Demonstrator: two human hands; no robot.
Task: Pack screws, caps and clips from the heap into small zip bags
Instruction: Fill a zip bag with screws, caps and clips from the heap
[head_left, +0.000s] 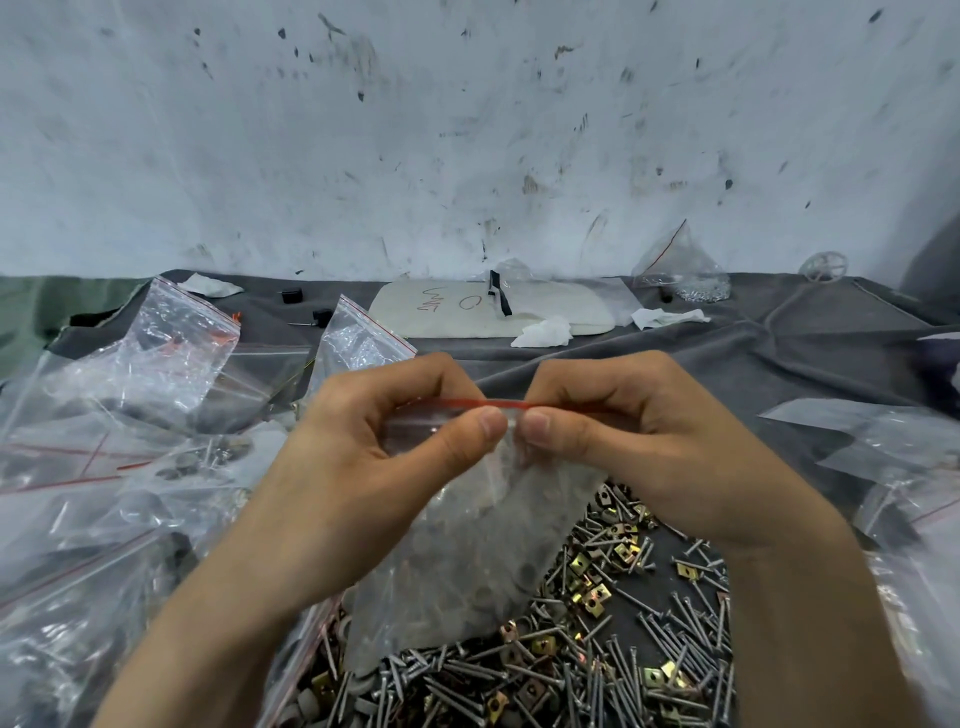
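We find the left hand (363, 467) and right hand (639, 447) both pinching the red-striped mouth of a filled zip bag (467, 561) held above the heap (613, 639) on the bench, sealing apparently underway; next, we judge, thumbs press along the strip.

One cam, head-worn, wide-angle. It looked fwd and down, very near the work. Left hand (374, 467) and right hand (649, 441) sat dead centre, and both forearms (218, 613) ran in from the bottom corners, so the lens was just above and behind them. The zip bag (478, 545) hung right below mid-frame. The heap (623, 649) lay beneath it at bottom centre-right, closest to the lens. Fwd axis met the wall (467, 130), which filled the upper part of the frame. Grey cloth (727, 353) ran edge to edge below it. Wide lens caught loose bags (171, 353) far left and a white board (441, 317) at the far side, approx. centre.
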